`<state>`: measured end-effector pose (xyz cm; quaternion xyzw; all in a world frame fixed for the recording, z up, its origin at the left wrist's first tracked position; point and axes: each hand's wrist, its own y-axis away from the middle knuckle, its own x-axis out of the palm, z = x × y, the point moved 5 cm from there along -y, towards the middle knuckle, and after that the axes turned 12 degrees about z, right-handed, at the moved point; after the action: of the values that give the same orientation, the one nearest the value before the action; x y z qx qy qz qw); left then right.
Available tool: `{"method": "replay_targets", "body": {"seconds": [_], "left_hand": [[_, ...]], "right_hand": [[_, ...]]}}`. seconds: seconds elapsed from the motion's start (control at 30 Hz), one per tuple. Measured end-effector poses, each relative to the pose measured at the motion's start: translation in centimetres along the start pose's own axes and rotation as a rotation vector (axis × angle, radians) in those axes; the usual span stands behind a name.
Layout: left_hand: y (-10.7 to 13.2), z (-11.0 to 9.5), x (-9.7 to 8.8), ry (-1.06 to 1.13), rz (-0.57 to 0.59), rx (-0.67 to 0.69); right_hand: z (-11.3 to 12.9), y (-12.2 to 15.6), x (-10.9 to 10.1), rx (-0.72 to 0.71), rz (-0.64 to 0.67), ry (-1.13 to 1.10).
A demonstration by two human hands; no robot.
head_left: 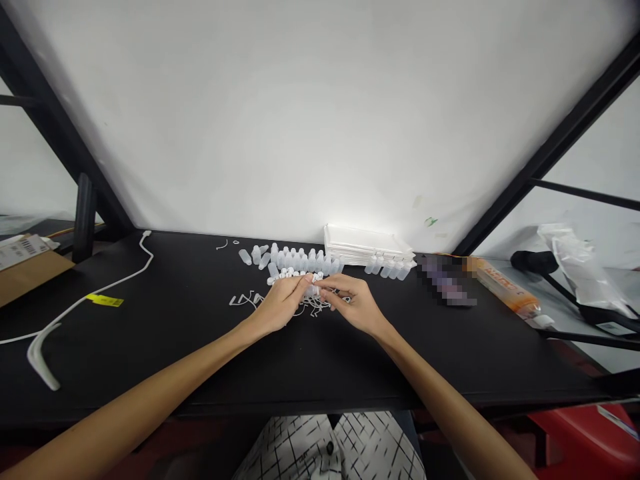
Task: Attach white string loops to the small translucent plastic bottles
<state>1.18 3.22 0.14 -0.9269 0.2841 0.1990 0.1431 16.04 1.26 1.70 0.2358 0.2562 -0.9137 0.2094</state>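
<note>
Head cam: both hands close together over black table (200, 367). L hand (281, 300) w/ fingers closed on small bottle (313, 291). R hand (356, 303) w/ fingertips at bottle's R end; clamped or just touching, can't tell, too small. Held bottle just by white caps (289, 273) & loose white strips (245, 299), on near side of bottle row (300, 261). Behind, to R: white stack (367, 244) by wall (300, 133), w/ few spare bottles (386, 268) in front. Farther R: blurred item (445, 280), then orange pack (503, 287). Far L: white cable (80, 300) w/ yellow tag (106, 301), plus box (35, 277) at edge.
</note>
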Motion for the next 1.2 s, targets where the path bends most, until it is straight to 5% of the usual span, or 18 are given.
{"method": "replay_targets", "body": {"seconds": [0.3,0.73,1.2], "left_hand": [[0.5,-1.8,-0.2,-0.368,-0.061,0.180],[0.4,-2.3,-0.3,-0.374,0.037,0.230],[0.4,-1.9,-0.7,-0.451,0.040,0.360]], "right_hand": [[0.3,0.1,0.5,-0.023,-0.017,-0.130],[0.5,0.4,-0.1,-0.036,-0.163,0.013],[-0.4,0.3,-0.1,0.042,-0.125,-0.137]]}}
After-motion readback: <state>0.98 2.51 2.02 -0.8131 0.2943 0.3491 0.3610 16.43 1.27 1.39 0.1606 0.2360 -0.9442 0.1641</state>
